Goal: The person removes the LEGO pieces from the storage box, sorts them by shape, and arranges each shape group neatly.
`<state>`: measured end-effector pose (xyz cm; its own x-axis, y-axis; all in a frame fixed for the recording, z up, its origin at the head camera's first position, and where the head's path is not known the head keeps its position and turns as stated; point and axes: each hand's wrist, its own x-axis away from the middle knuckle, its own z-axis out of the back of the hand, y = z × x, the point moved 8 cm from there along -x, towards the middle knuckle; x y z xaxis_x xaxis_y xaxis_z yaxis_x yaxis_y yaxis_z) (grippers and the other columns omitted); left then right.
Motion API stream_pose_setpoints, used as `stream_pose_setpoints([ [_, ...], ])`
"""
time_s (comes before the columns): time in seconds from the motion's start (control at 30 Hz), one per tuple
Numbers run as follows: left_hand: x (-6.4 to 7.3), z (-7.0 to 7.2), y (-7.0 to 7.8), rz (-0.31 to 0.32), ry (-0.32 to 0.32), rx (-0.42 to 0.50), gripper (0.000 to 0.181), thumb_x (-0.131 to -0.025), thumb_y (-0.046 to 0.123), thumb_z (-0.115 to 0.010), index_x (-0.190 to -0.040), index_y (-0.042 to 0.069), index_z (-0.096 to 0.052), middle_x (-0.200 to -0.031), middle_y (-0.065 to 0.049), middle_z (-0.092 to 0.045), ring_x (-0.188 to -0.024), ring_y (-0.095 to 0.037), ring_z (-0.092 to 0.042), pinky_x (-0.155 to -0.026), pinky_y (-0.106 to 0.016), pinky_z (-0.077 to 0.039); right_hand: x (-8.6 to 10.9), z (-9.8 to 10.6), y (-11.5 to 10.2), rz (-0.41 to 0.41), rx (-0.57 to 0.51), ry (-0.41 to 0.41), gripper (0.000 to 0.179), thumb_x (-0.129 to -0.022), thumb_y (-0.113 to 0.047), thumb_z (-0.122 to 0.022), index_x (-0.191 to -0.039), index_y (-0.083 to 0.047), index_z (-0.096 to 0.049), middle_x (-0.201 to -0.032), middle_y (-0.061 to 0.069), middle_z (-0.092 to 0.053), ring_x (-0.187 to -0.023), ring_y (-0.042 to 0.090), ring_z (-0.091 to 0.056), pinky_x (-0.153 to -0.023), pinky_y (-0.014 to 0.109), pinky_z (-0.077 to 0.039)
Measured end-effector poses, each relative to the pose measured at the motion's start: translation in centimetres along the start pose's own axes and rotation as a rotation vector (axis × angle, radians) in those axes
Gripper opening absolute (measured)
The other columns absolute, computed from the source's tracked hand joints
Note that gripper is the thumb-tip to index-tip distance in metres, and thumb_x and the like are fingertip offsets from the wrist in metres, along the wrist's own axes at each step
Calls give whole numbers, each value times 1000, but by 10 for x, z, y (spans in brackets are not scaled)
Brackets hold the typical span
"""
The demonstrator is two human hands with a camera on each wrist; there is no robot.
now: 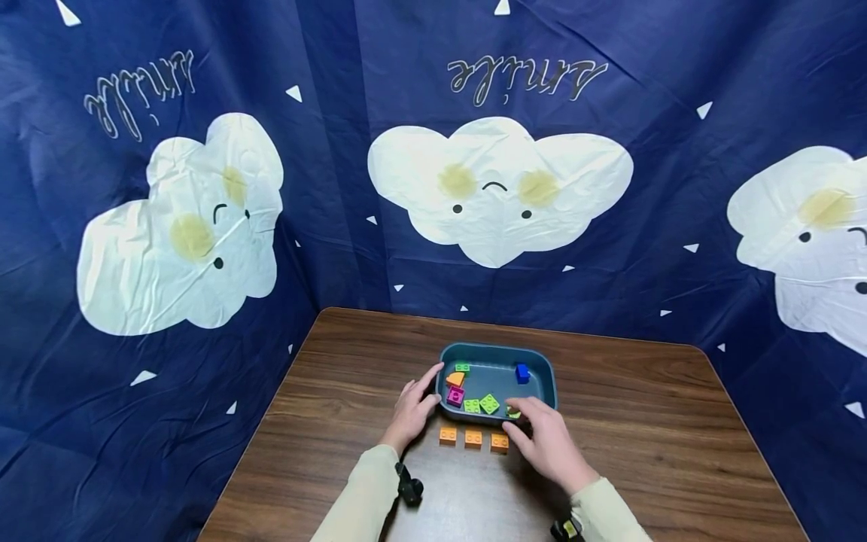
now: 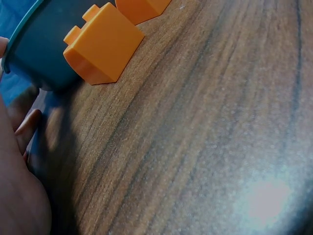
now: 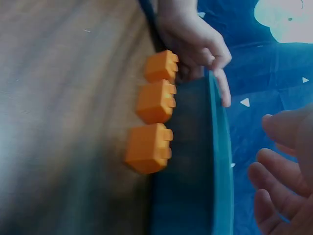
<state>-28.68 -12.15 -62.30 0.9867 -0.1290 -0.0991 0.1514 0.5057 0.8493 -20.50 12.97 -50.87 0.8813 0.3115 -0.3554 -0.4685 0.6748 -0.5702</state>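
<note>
The tray [image 1: 497,348] sits on the counter [image 1: 643,391], and the left hand [image 1: 409,412] touches its left end with pointer and thumb spread, so it looks like a light hold that could let the tray slip. The right hand [image 1: 550,446] is over the tray's near right part, with its fingers loosely bent and the thumb well apart from them; nothing shows in them. A lime block [image 1: 513,412] lies in the tray right by those fingers. I cannot tell if they touch it. The fingers hide part of it, so a pinch could miss or catch just an edge, and the block could drop. Three orange blocks [image 1: 473,439] stand in a row just on the near side of the tray. The right thumb is just beside the right one, so a small bump could knock it crooked. If the tray slides near, it could push the whole row. The pink block [image 1: 455,396] and the other blocks crowd the left part, so fingers going in there could grab the wrong one.
</note>
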Motion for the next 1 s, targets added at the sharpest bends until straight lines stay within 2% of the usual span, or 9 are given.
stream_pose_setpoints([
  [0.2, 1, 1, -2, 12, 15, -10, 64, -98, 25, -59, -157, 46, -46, -161, 8, -49, -139, -37, -46, -108, -71, -35, -34, -8, -3, 27, 20, -54, 32, -94, -16, -80, -124, -11, -72, -116, 7, -72, -96, 20, -70, -83, 38, -60],
  [0.43, 0, 1, -3, -2, 19, -16, 65, -97, 26, -59, -157, 47, -46, -160, 7, -50, -134, -34, -49, -106, -68, -37, -70, -33, -4, 58, 46, -177, 33, -98, -22, -75, -129, -10, -72, -122, 8, -71, -102, 25, -71, -85, 41, -60],
  [0.6, -1, 2, -2, -6, 21, -16, 64, -97, 28, -58, -157, 47, -46, -159, 6, -52, -131, -33, -50, -104, -68, -38, -92, -52, -3, 55, 54, -249, 38, -99, -22, -74, -132, -5, -70, -124, 10, -69, -106, 30, -71, -89, 45, -59],
  [0.8, -1, 2, -2, -22, 10, -22, 64, -96, 28, -58, -157, 45, -47, -158, 5, -53, -129, -33, -51, -101, -68, -40, -105, -77, 0, 56, 136, -323, 39, -97, -20, -76, -132, -2, -70, -125, 12, -69, -109, 27, -69, -94, 48, -58],
  [1.0, -1, 2, -2, -20, 20, -30, 65, -96, 27, -58, -156, 47, -47, -156, 7, -55, -130, -34, -51, -103, -67, -39, -110, -97, 1, 123, 233, -335, 34, -94, -14, -79, -126, -3, -73, -118, 11, -70, -103, 26, -70, -93, 45, -58],
])
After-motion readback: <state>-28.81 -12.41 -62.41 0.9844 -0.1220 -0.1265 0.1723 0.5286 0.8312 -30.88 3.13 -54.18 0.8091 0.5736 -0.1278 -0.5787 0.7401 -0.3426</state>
